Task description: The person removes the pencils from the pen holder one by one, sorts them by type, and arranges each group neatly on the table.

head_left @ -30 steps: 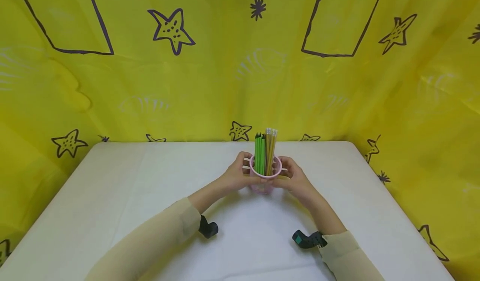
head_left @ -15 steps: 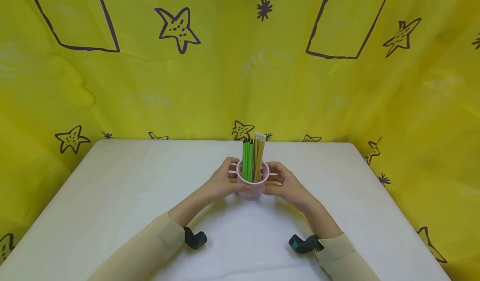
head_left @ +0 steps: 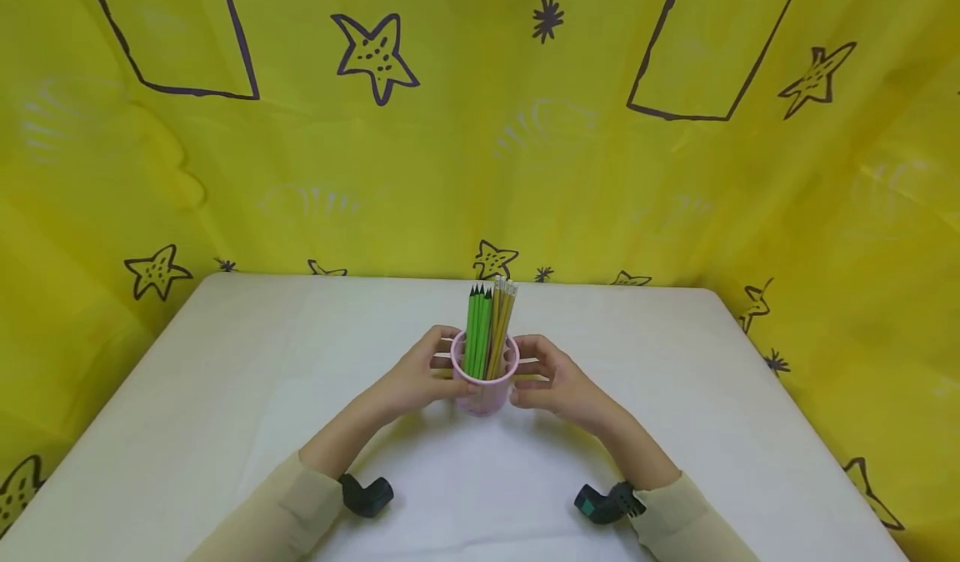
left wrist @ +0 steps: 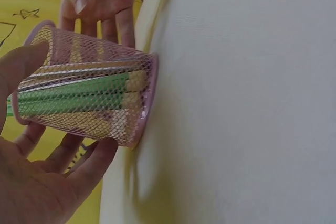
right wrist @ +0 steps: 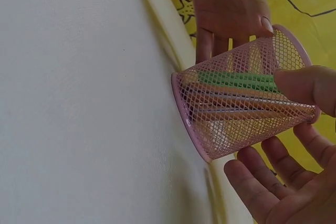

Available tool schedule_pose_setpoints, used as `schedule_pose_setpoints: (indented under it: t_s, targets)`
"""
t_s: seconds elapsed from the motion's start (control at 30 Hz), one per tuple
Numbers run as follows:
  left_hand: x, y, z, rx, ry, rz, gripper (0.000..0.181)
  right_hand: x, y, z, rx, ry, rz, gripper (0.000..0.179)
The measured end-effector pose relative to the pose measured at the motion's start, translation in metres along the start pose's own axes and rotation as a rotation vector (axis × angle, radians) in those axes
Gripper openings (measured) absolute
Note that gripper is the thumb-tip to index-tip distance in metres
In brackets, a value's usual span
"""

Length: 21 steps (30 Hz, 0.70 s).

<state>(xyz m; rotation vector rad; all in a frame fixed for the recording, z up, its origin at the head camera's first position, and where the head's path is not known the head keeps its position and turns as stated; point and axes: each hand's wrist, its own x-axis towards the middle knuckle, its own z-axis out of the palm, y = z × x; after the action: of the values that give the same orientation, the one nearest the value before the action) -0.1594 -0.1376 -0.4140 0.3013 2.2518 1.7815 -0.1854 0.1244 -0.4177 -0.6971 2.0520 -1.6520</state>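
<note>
We seemed to be setting down the pink cup (head_left: 482, 399) of pencils (head_left: 478, 337), upright near the middle of the worktop (head_left: 637, 337). Our left hand (head_left: 412, 381) held it with bent fingers; our right hand (head_left: 561, 385) curved loosely beside it. Next probably needed a gentle letting-go.

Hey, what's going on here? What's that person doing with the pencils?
A person is handling a pink mesh cup with green pencils and yellow pencils standing in it. The left grip is round one side, its thumb on the front. The right grip is at the other side, its thumb seemingly just clear. I can't tell whether the cup is resting on the white table.
</note>
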Motion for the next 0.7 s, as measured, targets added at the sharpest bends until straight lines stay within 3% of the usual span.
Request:
schedule_pose_setpoints:
  t_s: [0.2, 0.4, 0.7]
  targets:
    - [-0.007, 0.0, -0.011, 0.005, -0.025, -0.006, 0.075, 0.002, -0.001, 0.006, -0.003, -0.025, 0.006, 0.07]
    - [-0.013, -0.004, -0.017, 0.009, -0.054, 0.03, 0.073, -0.001, -0.001, 0.011, -0.003, -0.062, -0.023, 0.068]
    - [-0.019, -0.006, -0.026, 0.02, -0.067, 0.05, 0.068, -0.001, -0.005, 0.017, 0.002, -0.073, 0.015, 0.073]
